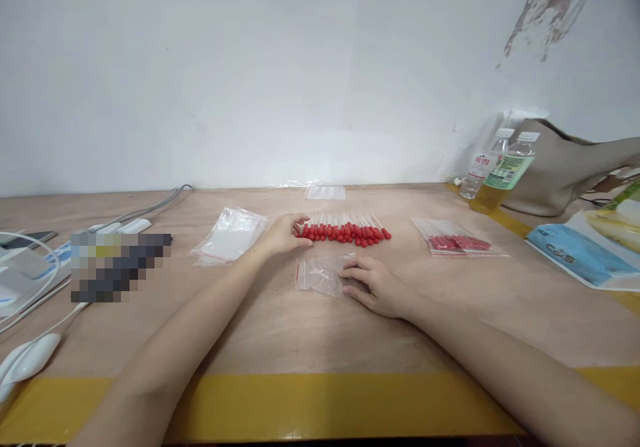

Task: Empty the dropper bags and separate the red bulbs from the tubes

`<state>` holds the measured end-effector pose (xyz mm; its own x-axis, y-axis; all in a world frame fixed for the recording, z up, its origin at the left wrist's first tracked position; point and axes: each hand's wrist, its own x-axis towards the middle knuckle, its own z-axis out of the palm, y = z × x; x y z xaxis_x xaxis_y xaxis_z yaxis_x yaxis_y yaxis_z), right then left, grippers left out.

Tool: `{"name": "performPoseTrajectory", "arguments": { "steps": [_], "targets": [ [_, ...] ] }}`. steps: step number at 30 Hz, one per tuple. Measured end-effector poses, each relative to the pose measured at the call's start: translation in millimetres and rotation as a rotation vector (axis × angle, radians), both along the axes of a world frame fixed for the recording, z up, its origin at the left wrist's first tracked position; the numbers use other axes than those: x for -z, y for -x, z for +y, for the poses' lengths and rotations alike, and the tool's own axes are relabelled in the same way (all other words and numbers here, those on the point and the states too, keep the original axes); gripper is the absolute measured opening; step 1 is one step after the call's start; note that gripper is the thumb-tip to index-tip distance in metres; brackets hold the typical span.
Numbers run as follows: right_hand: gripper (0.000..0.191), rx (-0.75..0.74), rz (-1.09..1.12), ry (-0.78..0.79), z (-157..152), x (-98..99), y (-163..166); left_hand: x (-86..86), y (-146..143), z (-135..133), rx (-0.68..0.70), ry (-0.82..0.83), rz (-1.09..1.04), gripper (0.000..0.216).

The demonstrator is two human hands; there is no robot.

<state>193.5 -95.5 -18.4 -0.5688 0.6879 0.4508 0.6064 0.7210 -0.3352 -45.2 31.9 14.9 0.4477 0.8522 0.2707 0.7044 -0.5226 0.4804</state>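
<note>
A row of white sticks with red tips (345,232) lies across the middle of the table, tips toward me. At its left end is my left hand (289,232), thumb and fingers apart around the outermost red tips; I cannot tell whether it presses on them. My right hand (375,286) rests with fingers spread on the right side of a clear zip bag (320,276), which lies flat in front of the row. Left of my left hand is a stack of clear zip bags (230,235). To the right lie filled bags of red-tipped sticks (457,240).
A small clear bag (325,193) lies near the wall. Two bottles (505,174) and a beige bag (555,167) stand at the back right, with a blue tissue pack (580,254) nearer. Cables, a power strip (115,230) and a white mouse (36,356) occupy the left.
</note>
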Motion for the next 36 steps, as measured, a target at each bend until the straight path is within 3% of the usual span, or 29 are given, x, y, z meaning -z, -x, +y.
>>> {"name": "performPoseTrajectory", "arguments": {
  "steps": [5, 10, 13, 18, 22, 26, 30, 36],
  "targets": [
    [0.026, -0.002, -0.007, -0.002, -1.0, -1.0, -0.2, 5.3, 1.0, -12.9, -0.068, -0.117, -0.067, 0.063],
    [0.027, -0.002, -0.015, 0.012, -1.4, -2.1, 0.0, -4.6, -12.4, -40.3, -0.096, -0.204, -0.014, 0.039],
    [0.027, 0.002, -0.016, 0.004, -0.7, -1.1, -0.3, -8.4, -15.4, -48.4, -0.090, -0.214, -0.021, 0.039],
    [0.029, 0.010, -0.029, 0.001, -1.6, -1.4, -0.4, 2.3, -3.9, -62.6, -0.130, -0.292, -0.188, 0.029],
    [0.038, 0.018, -0.090, -0.003, -1.7, -4.2, 0.9, 11.9, 7.4, -90.5, 0.078, -0.217, -0.172, 0.028],
    [0.048, 0.042, -0.225, 0.042, 0.5, -6.1, 0.5, 13.7, 15.9, -110.0, 0.324, -0.073, 0.114, 0.039],
    [0.057, 0.007, -0.309, 0.193, 1.8, -8.8, -4.8, 11.0, 26.0, -112.2, 0.339, 0.018, 0.326, 0.042],
    [0.063, -0.022, -0.362, 0.335, 1.7, -12.7, -15.5, 9.4, 36.9, -112.3, 0.333, 0.031, 0.300, 0.042]
  ]
}}
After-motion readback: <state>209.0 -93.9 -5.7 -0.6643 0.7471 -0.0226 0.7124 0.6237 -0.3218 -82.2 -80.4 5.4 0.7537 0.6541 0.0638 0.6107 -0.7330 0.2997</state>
